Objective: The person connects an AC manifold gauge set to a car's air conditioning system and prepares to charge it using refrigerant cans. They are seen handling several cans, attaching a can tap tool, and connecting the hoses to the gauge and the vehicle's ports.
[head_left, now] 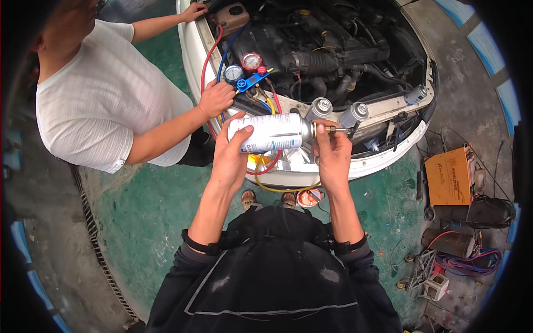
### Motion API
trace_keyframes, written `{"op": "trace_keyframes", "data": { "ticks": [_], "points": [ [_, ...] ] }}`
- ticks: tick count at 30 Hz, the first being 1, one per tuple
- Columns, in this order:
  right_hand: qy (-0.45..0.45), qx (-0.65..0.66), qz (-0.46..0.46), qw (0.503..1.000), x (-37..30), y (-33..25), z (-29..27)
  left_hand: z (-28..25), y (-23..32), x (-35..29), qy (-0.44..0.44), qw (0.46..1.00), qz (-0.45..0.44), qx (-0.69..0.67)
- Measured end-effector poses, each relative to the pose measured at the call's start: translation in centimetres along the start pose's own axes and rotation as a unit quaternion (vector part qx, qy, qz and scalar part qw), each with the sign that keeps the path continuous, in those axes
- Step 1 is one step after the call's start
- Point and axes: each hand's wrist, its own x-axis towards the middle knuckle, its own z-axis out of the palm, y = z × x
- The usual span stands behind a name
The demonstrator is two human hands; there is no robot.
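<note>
My left hand (229, 150) is wrapped round a white aerosol-style can (275, 132) lying on its side in the air, its top pointing right. At that top, my right hand (334, 154) pinches a small metal can tap (332, 129) with a brass-coloured ring and a thin stem; its exact seating on the can is hidden by the fingers. Two similar cans stand behind on the car's front panel: one can (321, 106) and another can (354, 114). Left of them, a co-worker's hand (216, 99) touches a blue manifold gauge set (254, 81) with red and blue dials.
The open engine bay (327, 47) of a white car lies ahead, with one more can (415, 94) at its right corner. Red, blue and yellow hoses (277, 190) hang over the bumper. An orange-topped round object (309, 197) sits by my feet. A cardboard box (447, 176) and cables lie right.
</note>
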Motion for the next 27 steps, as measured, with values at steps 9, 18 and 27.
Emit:
{"op": "trace_keyframes", "data": {
  "ticks": [9,18,27],
  "points": [
    [0.008,0.013,0.02,1.0,-0.1,-0.4,0.0,-0.2,0.3,-0.2,-0.008,0.99,0.02,0.139],
    [0.007,-0.007,0.006,1.0,-0.3,-0.6,0.1,-1.9,-0.3,0.7,-0.056,0.973,0.024,0.223],
    [-0.008,0.043,0.011,0.999,-0.4,-0.2,0.2,-1.4,-1.6,0.2,-0.05,0.987,0.132,0.078]
  ]
}}
